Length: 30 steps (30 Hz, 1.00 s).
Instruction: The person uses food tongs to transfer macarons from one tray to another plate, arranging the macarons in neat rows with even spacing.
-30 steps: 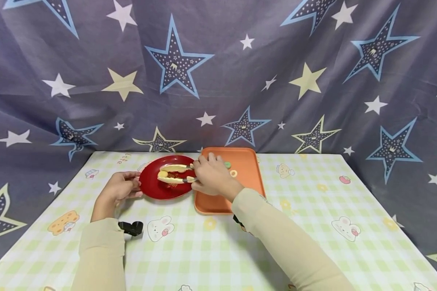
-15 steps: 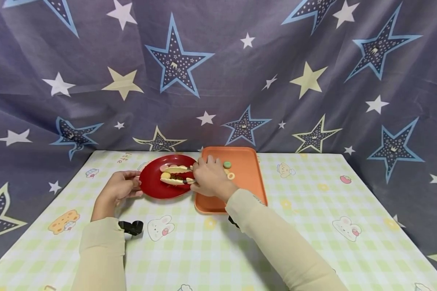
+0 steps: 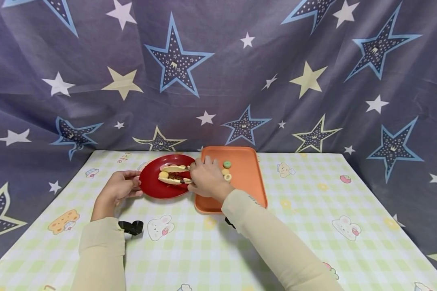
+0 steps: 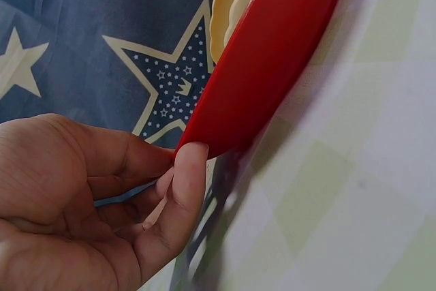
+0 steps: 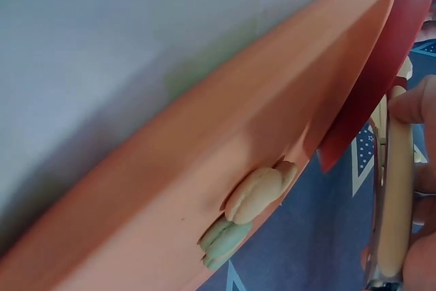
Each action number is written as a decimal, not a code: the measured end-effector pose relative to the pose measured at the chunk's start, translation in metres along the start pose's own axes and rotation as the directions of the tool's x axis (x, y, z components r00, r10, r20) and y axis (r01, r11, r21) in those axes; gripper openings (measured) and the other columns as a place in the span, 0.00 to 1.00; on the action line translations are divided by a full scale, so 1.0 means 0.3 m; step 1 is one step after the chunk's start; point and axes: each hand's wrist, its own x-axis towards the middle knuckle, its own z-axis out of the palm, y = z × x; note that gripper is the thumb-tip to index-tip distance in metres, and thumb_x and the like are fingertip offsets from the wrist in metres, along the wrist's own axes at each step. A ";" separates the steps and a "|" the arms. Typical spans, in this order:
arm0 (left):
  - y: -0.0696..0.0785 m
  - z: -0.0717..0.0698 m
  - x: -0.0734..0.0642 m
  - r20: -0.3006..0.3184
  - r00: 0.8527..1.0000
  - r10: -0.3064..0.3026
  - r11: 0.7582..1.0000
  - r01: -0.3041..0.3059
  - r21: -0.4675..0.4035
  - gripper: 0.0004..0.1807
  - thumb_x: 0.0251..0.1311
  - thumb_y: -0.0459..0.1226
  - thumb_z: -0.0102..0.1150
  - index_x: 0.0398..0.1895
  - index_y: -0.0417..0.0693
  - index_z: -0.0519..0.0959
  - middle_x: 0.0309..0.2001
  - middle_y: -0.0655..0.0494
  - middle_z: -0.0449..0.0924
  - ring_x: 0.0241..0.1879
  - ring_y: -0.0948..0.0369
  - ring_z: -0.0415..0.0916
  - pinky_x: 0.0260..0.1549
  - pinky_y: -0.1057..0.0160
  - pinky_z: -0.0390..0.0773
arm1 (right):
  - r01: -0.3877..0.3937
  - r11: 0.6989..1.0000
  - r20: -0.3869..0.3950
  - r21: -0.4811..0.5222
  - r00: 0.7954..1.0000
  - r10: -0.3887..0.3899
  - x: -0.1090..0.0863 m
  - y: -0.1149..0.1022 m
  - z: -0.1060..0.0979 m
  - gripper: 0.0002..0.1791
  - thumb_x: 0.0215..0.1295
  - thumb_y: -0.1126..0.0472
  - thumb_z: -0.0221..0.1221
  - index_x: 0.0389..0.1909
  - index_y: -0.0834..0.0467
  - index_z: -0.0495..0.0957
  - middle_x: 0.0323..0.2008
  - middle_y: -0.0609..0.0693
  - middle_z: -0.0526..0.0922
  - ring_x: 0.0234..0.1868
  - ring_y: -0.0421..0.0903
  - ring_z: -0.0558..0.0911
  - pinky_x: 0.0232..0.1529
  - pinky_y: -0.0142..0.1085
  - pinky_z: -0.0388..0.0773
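Note:
In the head view my left hand (image 3: 121, 188) pinches the left rim of a red plate (image 3: 151, 190) between thumb and fingers. The left wrist view shows its thumb (image 4: 191, 168) on the plate's edge. My right hand (image 3: 208, 178) grips a pair of tongs (image 5: 398, 189) with pale handles; its cream, wavy-edged tips (image 3: 175, 181) stand apart over the plate. A round yellow piece (image 3: 163, 174), like a macaron, sits at the ends of the tips. A bit of pink shows behind the upper tip. Fingers hide the tongs' middle in the head view.
An orange tray (image 3: 247, 190) lies right of the plate, close to its rim. On it are a green macaron (image 3: 227, 164) and a pale yellow macaron (image 5: 255, 195), with part of another behind. A checked cloth covers the table; a star-patterned curtain hangs at the back.
My right hand and the tongs have moved a little to the left overall. The yellow piece shifted slightly right, then back left with the tips. My left hand and the plate stay in place.

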 end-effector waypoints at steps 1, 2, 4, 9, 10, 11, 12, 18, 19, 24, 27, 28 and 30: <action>0.000 0.000 0.000 0.000 1.000 0.000 1.000 0.000 0.000 0.28 0.73 0.25 0.46 0.75 0.30 0.59 0.46 0.44 0.77 0.35 0.61 0.82 0.41 0.58 0.88 | -0.002 1.000 0.000 -0.002 1.000 0.002 0.001 -0.001 0.000 0.28 0.66 0.35 0.58 0.53 0.54 0.77 0.49 0.50 0.75 0.45 0.52 0.67 0.42 0.44 0.69; 0.000 0.001 0.000 -0.001 1.000 0.000 1.000 0.000 0.001 0.28 0.73 0.25 0.45 0.74 0.30 0.59 0.46 0.45 0.77 0.35 0.61 0.82 0.41 0.58 0.88 | -0.005 1.000 0.001 -0.004 1.000 0.005 0.002 -0.003 0.001 0.29 0.66 0.35 0.58 0.53 0.54 0.77 0.50 0.50 0.75 0.45 0.52 0.67 0.42 0.44 0.69; 0.001 0.002 0.000 -0.002 1.000 -0.001 1.000 0.001 0.000 0.28 0.73 0.25 0.45 0.74 0.29 0.59 0.46 0.45 0.77 0.35 0.61 0.82 0.41 0.58 0.88 | -0.006 1.000 0.002 -0.010 1.000 0.006 0.003 -0.005 0.001 0.29 0.66 0.34 0.58 0.54 0.54 0.77 0.50 0.50 0.75 0.45 0.52 0.67 0.42 0.44 0.70; 0.002 0.004 -0.002 -0.005 1.000 -0.009 1.000 0.009 -0.002 0.28 0.73 0.26 0.46 0.75 0.30 0.59 0.47 0.43 0.76 0.36 0.61 0.82 0.41 0.58 0.88 | -0.002 1.000 -0.003 -0.005 1.000 0.002 -0.002 -0.006 0.001 0.29 0.66 0.35 0.58 0.54 0.54 0.76 0.50 0.50 0.75 0.44 0.52 0.66 0.41 0.44 0.69; 0.002 0.003 -0.003 -0.006 1.000 -0.012 1.000 0.012 -0.002 0.28 0.74 0.26 0.46 0.75 0.29 0.59 0.48 0.43 0.76 0.36 0.60 0.82 0.41 0.58 0.88 | -0.001 1.000 -0.004 -0.001 1.000 0.001 -0.003 -0.005 0.000 0.29 0.67 0.35 0.58 0.54 0.54 0.76 0.50 0.51 0.75 0.44 0.52 0.66 0.41 0.43 0.68; 0.002 0.002 -0.004 -0.006 1.000 -0.013 1.000 0.013 -0.002 0.28 0.74 0.26 0.46 0.75 0.29 0.59 0.48 0.43 0.76 0.36 0.60 0.81 0.41 0.58 0.88 | -0.001 1.000 -0.006 0.004 1.000 0.001 -0.006 -0.004 -0.001 0.28 0.67 0.35 0.58 0.54 0.54 0.76 0.49 0.51 0.75 0.43 0.51 0.65 0.40 0.43 0.68; 0.002 0.001 -0.004 -0.006 1.000 -0.014 1.000 0.014 -0.001 0.28 0.74 0.26 0.46 0.75 0.29 0.58 0.48 0.42 0.76 0.37 0.60 0.81 0.41 0.58 0.88 | -0.002 1.000 -0.008 0.009 1.000 0.002 -0.007 -0.002 -0.001 0.28 0.67 0.36 0.58 0.53 0.54 0.76 0.49 0.50 0.74 0.43 0.51 0.65 0.40 0.43 0.67; 0.004 0.003 -0.004 -0.010 1.000 -0.013 1.000 0.013 -0.002 0.28 0.74 0.26 0.46 0.75 0.29 0.59 0.49 0.41 0.76 0.37 0.60 0.81 0.41 0.59 0.88 | -0.008 0.999 -0.035 0.048 0.999 0.009 -0.039 0.024 -0.022 0.25 0.67 0.39 0.58 0.52 0.54 0.76 0.47 0.50 0.73 0.42 0.51 0.64 0.40 0.42 0.64; 0.004 0.003 -0.003 -0.010 1.000 -0.012 1.000 0.012 -0.002 0.28 0.74 0.26 0.46 0.75 0.29 0.59 0.49 0.41 0.76 0.37 0.60 0.81 0.41 0.59 0.88 | -0.009 0.999 -0.041 0.048 0.999 0.011 -0.046 0.030 -0.026 0.25 0.67 0.39 0.58 0.53 0.54 0.76 0.48 0.50 0.74 0.42 0.51 0.64 0.39 0.42 0.64; 0.000 0.002 0.001 -0.003 1.000 -0.009 1.000 0.009 -0.002 0.28 0.74 0.26 0.46 0.74 0.29 0.59 0.50 0.42 0.76 0.37 0.60 0.81 0.41 0.59 0.88 | -0.018 0.998 -0.071 0.052 0.997 0.022 -0.084 0.064 -0.042 0.26 0.67 0.40 0.57 0.55 0.55 0.76 0.49 0.50 0.74 0.41 0.50 0.64 0.37 0.41 0.63; 0.001 0.002 0.000 -0.002 1.000 -0.009 1.000 0.009 0.001 0.28 0.74 0.26 0.46 0.75 0.29 0.59 0.51 0.41 0.76 0.38 0.60 0.81 0.41 0.59 0.88 | -0.017 0.997 -0.101 0.074 0.995 0.025 -0.109 0.090 -0.049 0.24 0.66 0.43 0.57 0.53 0.55 0.76 0.49 0.49 0.75 0.39 0.49 0.64 0.36 0.40 0.62; 0.001 0.003 0.000 -0.003 1.000 -0.010 1.000 0.010 0.002 0.28 0.74 0.26 0.46 0.75 0.29 0.59 0.51 0.40 0.76 0.37 0.60 0.81 0.41 0.59 0.88 | -0.015 0.997 -0.110 0.080 0.994 0.024 -0.118 0.099 -0.050 0.23 0.65 0.44 0.57 0.52 0.56 0.76 0.47 0.49 0.75 0.38 0.49 0.64 0.35 0.40 0.61; 0.001 0.003 -0.001 -0.003 1.000 -0.011 1.000 0.011 0.003 0.28 0.74 0.26 0.46 0.75 0.29 0.59 0.52 0.39 0.75 0.37 0.60 0.81 0.41 0.59 0.88 | -0.009 0.995 -0.129 0.097 0.991 0.021 -0.136 0.118 -0.053 0.22 0.64 0.46 0.57 0.51 0.56 0.76 0.45 0.49 0.76 0.37 0.49 0.64 0.36 0.40 0.61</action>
